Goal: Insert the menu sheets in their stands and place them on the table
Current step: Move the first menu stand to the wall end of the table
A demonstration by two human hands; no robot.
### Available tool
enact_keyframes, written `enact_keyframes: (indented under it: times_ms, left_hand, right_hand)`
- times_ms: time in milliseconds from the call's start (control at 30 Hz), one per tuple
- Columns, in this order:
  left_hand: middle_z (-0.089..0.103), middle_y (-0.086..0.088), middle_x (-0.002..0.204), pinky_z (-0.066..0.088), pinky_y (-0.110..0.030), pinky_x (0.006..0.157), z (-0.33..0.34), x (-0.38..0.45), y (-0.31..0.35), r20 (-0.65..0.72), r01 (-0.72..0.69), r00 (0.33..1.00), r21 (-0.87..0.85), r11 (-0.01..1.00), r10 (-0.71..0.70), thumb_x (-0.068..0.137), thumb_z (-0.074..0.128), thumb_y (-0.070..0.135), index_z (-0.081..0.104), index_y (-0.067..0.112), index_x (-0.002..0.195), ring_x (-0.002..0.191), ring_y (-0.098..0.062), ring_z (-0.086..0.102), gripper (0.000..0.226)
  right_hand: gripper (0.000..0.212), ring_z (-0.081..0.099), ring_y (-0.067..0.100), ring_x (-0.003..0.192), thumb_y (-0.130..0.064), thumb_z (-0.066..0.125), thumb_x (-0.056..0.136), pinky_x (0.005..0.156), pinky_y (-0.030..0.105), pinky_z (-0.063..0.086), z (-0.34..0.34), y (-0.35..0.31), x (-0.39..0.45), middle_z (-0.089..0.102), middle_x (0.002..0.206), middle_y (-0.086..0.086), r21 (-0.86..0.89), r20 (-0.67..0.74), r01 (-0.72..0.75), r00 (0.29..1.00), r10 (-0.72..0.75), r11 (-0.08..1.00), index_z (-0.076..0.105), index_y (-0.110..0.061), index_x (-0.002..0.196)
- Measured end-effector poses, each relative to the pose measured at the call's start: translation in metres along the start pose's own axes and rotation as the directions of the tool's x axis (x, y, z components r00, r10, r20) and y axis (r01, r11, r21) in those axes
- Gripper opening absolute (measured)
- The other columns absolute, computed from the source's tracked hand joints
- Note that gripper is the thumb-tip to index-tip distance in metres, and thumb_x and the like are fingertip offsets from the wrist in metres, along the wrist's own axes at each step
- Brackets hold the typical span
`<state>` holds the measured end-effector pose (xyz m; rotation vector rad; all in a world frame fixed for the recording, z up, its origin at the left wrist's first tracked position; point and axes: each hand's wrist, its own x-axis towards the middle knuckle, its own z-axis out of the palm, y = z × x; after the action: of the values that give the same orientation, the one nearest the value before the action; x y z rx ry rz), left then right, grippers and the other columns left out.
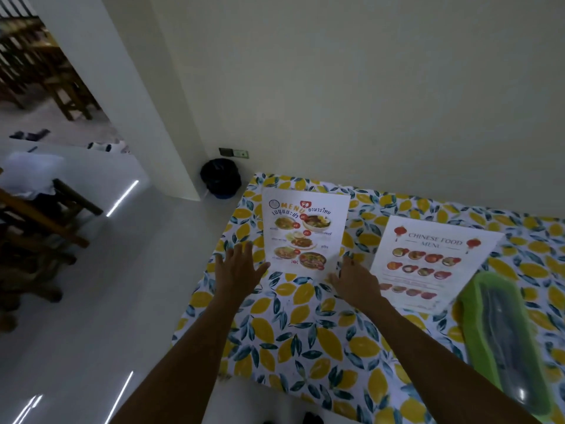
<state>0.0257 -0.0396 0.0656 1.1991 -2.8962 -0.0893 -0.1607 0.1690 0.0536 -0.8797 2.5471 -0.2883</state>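
green cutlery box [504, 341] lies beside chinese menu [428, 264], bin [220, 177] behind table [305, 347].

Two menu sheets are seen on the lemon-patterned desk [305, 332]. The Thai menu [305, 232], white with pictured dishes and an orange "MENU" heading, appears raised upright near the far left corner. The Chinese food menu [428, 264], white with red lanterns and rows of dishes, is placed to its right, tilted.

Eatery: menus [304, 234], wooden chairs [65, 90]
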Motion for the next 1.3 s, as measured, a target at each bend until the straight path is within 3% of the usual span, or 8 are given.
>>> enact_keyframes:
  times_ms: [167, 300, 467, 667, 833, 933, 1167, 1300]
  left_hand:
    - [0.05, -0.01, 0.141, 0.037, -0.054, 0.103, 0.018, 0.028, 0.004, 0.117, -0.008, 0.993, -0.011, 1.0, 0.009, 0.09, 0.047, 0.06, 0.029, 0.014, 0.144, 0.125, -0.031, 0.051, 0.073]
    - [0.061, -0.009, 0.131, 0.037, -0.051, 0.103, 0.029, 0.053, 0.009, 0.162, -0.05, 0.985, -0.039, 0.998, 0.055, 0.094, 0.049, 0.051, 0.031, 0.012, 0.142, 0.114, -0.031, 0.06, 0.065]
    - [0.07, -0.01, 0.09, 0.053, -0.041, 0.073, 0.04, 0.091, 0.005, 0.166, -0.15, 0.974, -0.049, 0.988, 0.156, 0.092, 0.052, 0.051, 0.05, 0.011, 0.116, 0.08, -0.031, 0.067, 0.046]
    - [0.067, -0.01, 0.074, 0.035, -0.029, 0.048, 0.027, 0.141, -0.018, 0.119, -0.291, 0.95, 0.009, 0.957, 0.288, 0.091, 0.056, 0.049, 0.056, 0.013, 0.11, 0.061, -0.027, 0.063, 0.041]
    - [0.067, -0.012, 0.087, 0.048, -0.036, 0.06, 0.013, 0.197, -0.036, 0.087, -0.314, 0.945, -0.039, 0.949, 0.316, 0.094, 0.05, 0.048, 0.055, 0.017, 0.114, 0.073, -0.031, 0.064, 0.037]
    - [0.067, -0.012, 0.084, 0.044, -0.034, 0.06, 0.003, 0.231, -0.043, 0.044, -0.306, 0.95, -0.035, 0.951, 0.308, 0.094, 0.051, 0.047, 0.055, 0.016, 0.117, 0.072, -0.03, 0.064, 0.039]
    - [0.07, -0.011, 0.092, 0.055, -0.041, 0.069, -0.012, 0.324, -0.052, 0.014, -0.222, 0.974, -0.161, 0.962, 0.228, 0.09, 0.054, 0.051, 0.054, 0.02, 0.12, 0.078, -0.031, 0.066, 0.043]
    - [0.071, -0.009, 0.089, 0.057, -0.043, 0.067, -0.005, 0.378, -0.059, 0.011, -0.219, 0.974, -0.234, 0.947, 0.228, 0.084, 0.05, 0.058, 0.056, 0.023, 0.114, 0.075, -0.03, 0.067, 0.046]
  right_hand:
    - [0.071, 0.058, 0.037, 0.116, -0.048, 0.047, 0.095, 0.086, 0.045, 0.052, 0.012, -0.001, 0.021, 0.057, 0.129, 0.019, 0.019, -0.032, -0.051, 0.998, 0.051, 0.999, 0.024, -0.004, 0.146]
    - [0.059, 0.063, 0.037, 0.106, -0.044, 0.049, 0.095, 0.081, 0.043, 0.053, 0.02, 0.002, 0.035, 0.065, 0.117, 0.017, 0.083, -0.068, -0.1, 0.992, 0.106, 0.992, 0.034, -0.008, 0.139]
    - [0.045, 0.066, 0.033, 0.094, -0.04, 0.048, 0.097, 0.074, 0.039, 0.054, 0.029, -0.001, 0.056, 0.068, 0.104, 0.014, 0.104, -0.085, -0.144, 0.985, 0.153, 0.984, 0.042, -0.011, 0.131]
    - [0.048, 0.065, 0.037, 0.099, -0.04, 0.051, 0.097, 0.079, 0.047, 0.056, 0.024, -0.02, 0.089, 0.068, 0.113, 0.016, 0.178, -0.077, -0.109, 0.989, 0.124, 0.978, 0.047, -0.012, 0.135]
    - [0.042, 0.067, 0.034, 0.093, -0.038, 0.053, 0.097, 0.076, 0.043, 0.055, 0.006, -0.046, 0.134, 0.07, 0.104, 0.016, 0.174, -0.112, -0.093, 0.987, 0.114, 0.98, 0.054, -0.006, 0.124]
    - [0.046, 0.067, 0.034, 0.094, -0.041, 0.052, 0.096, 0.076, 0.038, 0.054, -0.011, -0.059, 0.168, 0.07, 0.107, 0.014, 0.147, -0.113, -0.107, 0.986, 0.124, 0.983, 0.05, -0.011, 0.13]
    - [0.045, 0.066, 0.037, 0.09, -0.042, 0.053, 0.095, 0.071, 0.046, 0.058, -0.056, -0.089, 0.25, 0.068, 0.103, 0.016, 0.098, -0.196, -0.036, 0.979, 0.055, 0.995, 0.052, -0.012, 0.129]
    - [0.029, 0.066, 0.033, 0.083, -0.04, 0.052, 0.095, 0.066, 0.043, 0.057, -0.067, -0.103, 0.292, 0.069, 0.091, 0.01, 0.107, -0.226, -0.008, 0.974, 0.033, 0.994, 0.058, -0.017, 0.11]
